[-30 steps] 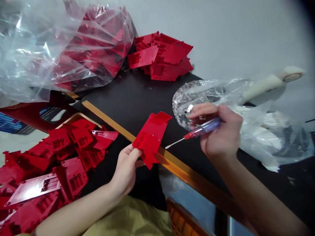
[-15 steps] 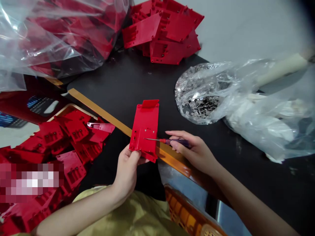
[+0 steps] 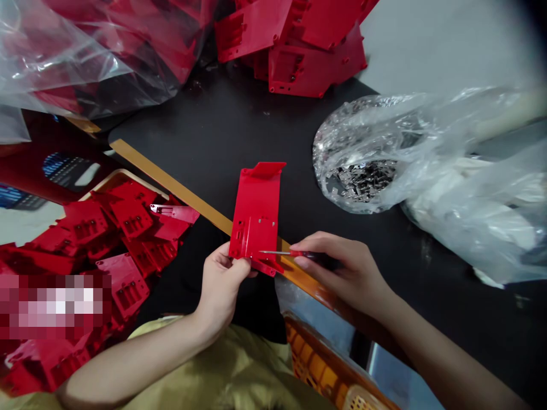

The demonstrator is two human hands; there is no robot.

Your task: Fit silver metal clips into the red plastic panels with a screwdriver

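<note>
The only print in view is a blue-and-white pattern on a dark red item (image 3: 64,171) at the far left, too small to read. A pixelated patch (image 3: 55,304) hides part of the lower-left heap.

The red plastic panel (image 3: 256,219) is in the middle of the view, above the orange strip (image 3: 171,188) along the black table (image 3: 213,125). The left hand (image 3: 222,287) pinches its lower edge between thumb and curled fingers. The right hand (image 3: 342,273) is pressed closed around the screwdriver (image 3: 299,254), whose thin shaft reaches across the panel's lower part; the tip seems to rest on the panel, though the view is poor there.

A tray (image 3: 123,179) of red panels lies left of the hands, and more panels are piled at the top. A clear bag (image 3: 363,142) of small metal parts sits to the right.

Since the previous frame, the panel has tilted slightly, its top now leaning right, and the screwdriver's tip sits lower on it.
</note>
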